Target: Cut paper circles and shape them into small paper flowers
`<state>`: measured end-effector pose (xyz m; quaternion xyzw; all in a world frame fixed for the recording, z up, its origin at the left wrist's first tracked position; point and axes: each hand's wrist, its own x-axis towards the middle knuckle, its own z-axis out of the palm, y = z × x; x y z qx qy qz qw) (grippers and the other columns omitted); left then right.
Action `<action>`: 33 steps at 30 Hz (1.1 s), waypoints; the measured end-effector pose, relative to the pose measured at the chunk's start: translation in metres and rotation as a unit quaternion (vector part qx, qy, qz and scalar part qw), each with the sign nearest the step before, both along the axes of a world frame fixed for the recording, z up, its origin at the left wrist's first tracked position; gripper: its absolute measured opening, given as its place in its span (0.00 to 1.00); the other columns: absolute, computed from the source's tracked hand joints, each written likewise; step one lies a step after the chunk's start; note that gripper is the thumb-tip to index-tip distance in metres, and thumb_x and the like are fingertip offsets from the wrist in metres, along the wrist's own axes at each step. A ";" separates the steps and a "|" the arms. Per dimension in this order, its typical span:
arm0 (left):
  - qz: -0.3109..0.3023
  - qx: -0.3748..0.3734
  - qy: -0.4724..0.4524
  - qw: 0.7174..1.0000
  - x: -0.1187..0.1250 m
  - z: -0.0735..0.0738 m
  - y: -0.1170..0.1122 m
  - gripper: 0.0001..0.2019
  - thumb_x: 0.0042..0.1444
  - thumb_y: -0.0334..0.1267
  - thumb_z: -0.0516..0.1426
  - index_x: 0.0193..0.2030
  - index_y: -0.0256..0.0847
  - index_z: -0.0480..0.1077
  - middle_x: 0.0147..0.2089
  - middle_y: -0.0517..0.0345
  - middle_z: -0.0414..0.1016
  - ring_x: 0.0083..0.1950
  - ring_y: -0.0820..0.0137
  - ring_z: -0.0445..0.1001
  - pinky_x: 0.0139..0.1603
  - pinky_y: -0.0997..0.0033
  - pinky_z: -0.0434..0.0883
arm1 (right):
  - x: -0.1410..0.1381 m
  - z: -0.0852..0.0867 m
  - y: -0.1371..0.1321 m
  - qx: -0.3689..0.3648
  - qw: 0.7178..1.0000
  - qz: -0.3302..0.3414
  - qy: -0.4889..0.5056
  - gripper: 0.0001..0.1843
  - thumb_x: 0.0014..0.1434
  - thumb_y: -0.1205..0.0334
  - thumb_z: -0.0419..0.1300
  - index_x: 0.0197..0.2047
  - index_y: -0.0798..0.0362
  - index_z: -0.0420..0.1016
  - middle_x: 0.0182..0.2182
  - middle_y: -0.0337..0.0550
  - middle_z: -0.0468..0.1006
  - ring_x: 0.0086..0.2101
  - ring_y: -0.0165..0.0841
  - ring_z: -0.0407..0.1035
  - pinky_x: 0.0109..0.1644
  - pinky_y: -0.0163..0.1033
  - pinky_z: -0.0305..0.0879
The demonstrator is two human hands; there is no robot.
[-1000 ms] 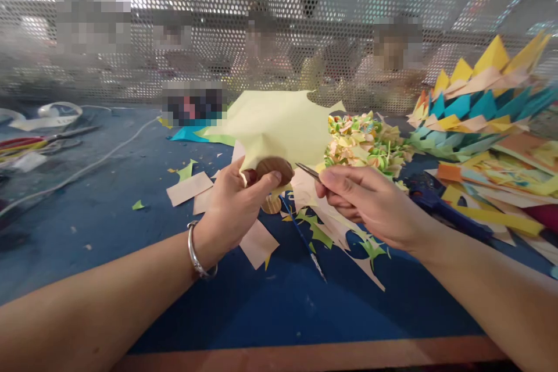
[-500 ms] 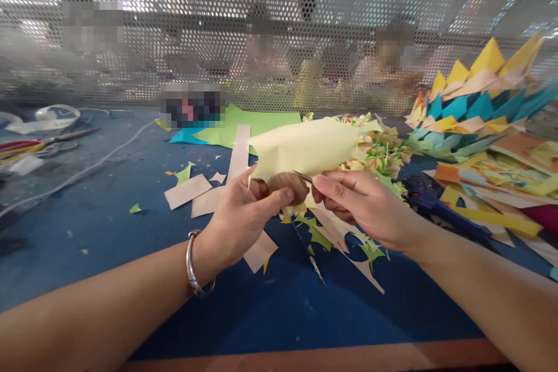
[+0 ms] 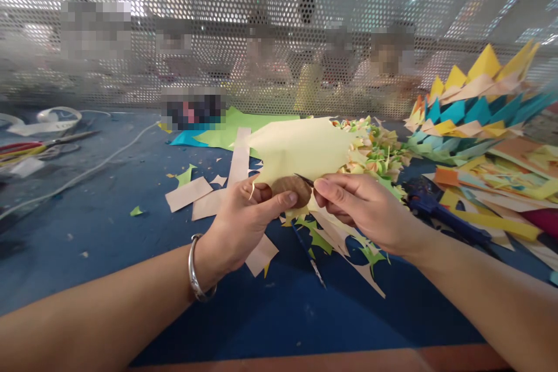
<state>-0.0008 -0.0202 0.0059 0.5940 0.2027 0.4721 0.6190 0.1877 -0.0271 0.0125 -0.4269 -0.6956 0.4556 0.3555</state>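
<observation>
My left hand (image 3: 244, 221) is closed, pinching a pale yellow paper sheet (image 3: 300, 148) together with a round brown disc (image 3: 291, 189) against it. My right hand (image 3: 361, 209) is closed on small scissors (image 3: 304, 179), whose thin metal tip shows at the disc's right edge under the sheet. Both hands hover above a blue table (image 3: 108, 209). Below them lie paper scraps (image 3: 340, 235) in green and peach, and a thin blue pen (image 3: 307, 250).
A pile of small folded paper flowers (image 3: 379, 148) sits behind my right hand. Stacked coloured paper points (image 3: 475, 104) and sheets fill the right side. A blue glue gun (image 3: 444, 212) lies at right. Scissors (image 3: 47, 142), tape and a white cord (image 3: 87, 171) lie at left. People sit beyond a perforated screen (image 3: 261, 29).
The yellow sheet has turned and dropped lower in my left hand. My right hand has brought the scissors' tip in from apart to the disc's edge.
</observation>
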 end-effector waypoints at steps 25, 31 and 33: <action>0.029 -0.044 0.002 0.999 -0.003 -0.005 0.001 0.10 0.57 0.31 0.58 0.24 0.37 0.70 0.28 0.59 0.67 0.34 0.72 0.66 0.41 0.69 0.64 | 0.005 0.008 0.003 0.110 0.985 -0.013 -0.129 0.24 0.67 0.43 0.50 0.26 0.52 0.64 0.20 0.32 0.53 0.22 0.26 0.48 0.26 0.37 0.46; 0.019 -0.053 0.010 0.998 -0.005 -0.005 0.001 0.10 0.56 0.32 0.59 0.24 0.37 0.69 0.29 0.59 0.67 0.33 0.73 0.65 0.40 0.70 0.64 | 0.005 0.009 0.002 0.115 0.984 -0.008 -0.139 0.24 0.67 0.44 0.50 0.26 0.52 0.63 0.21 0.32 0.54 0.23 0.26 0.49 0.26 0.37 0.46; 0.011 -0.045 0.012 0.999 -0.005 -0.006 0.001 0.12 0.57 0.32 0.58 0.22 0.37 0.68 0.27 0.61 0.65 0.32 0.73 0.64 0.40 0.70 0.63 | 0.006 0.009 0.001 0.115 0.983 -0.008 -0.140 0.24 0.67 0.45 0.49 0.26 0.52 0.63 0.21 0.33 0.54 0.23 0.26 0.49 0.26 0.37 0.46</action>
